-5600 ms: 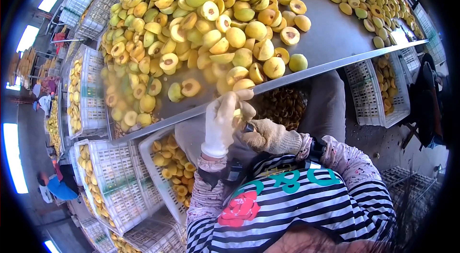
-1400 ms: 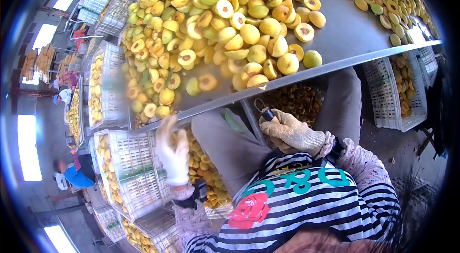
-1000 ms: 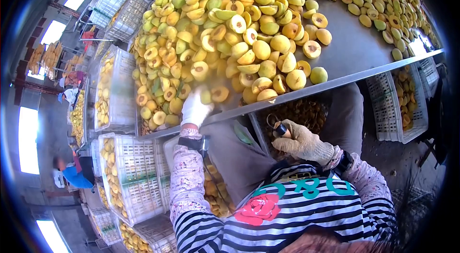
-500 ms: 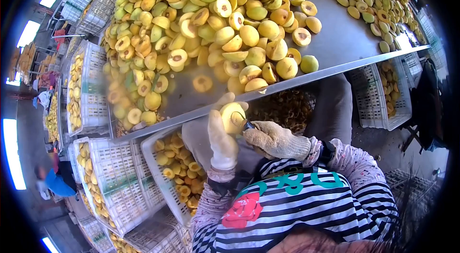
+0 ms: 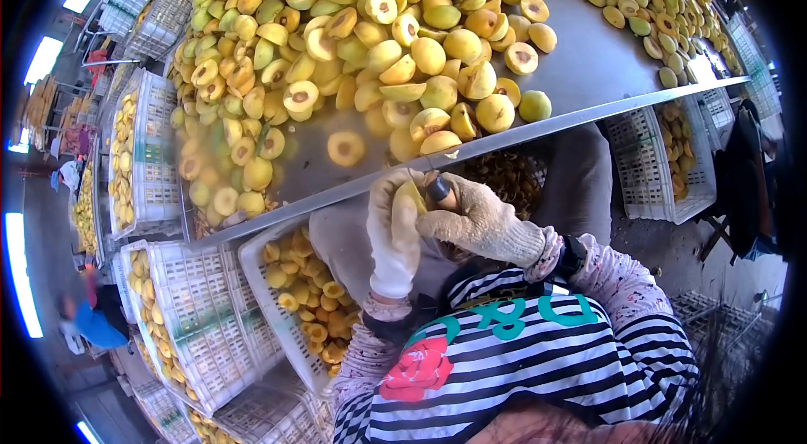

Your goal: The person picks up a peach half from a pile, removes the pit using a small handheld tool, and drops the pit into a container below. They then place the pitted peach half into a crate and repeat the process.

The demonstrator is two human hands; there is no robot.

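Observation:
My left hand (image 5: 391, 229), in a pale work glove, is closed around a yellow peach half (image 5: 409, 198), held in front of the metal table's edge. Only a sliver of the peach shows between the gloved fingers. My right hand (image 5: 487, 229), also gloved, grips a small pitting tool (image 5: 443, 192) with a wooden handle and a dark collar. The working end is hard to make out against the peach. Both hands are close together above my lap. On the table (image 5: 307, 179) lies a big heap of halved peaches (image 5: 361, 40), many with the pit side up.
A white crate (image 5: 252, 263) of peach halves stands left of my legs, beside stacked filled crates (image 5: 202, 309). Another crate (image 5: 647, 166) is at the right. Scraps (image 5: 504, 183) lie below the table edge. A person in blue (image 5: 99, 325) is at far left.
The peach half has turned from facing me to nearly edge-on, and the left fingers have folded around it. My right hand has rolled, bringing the tool's handle up. The view shifted slightly.

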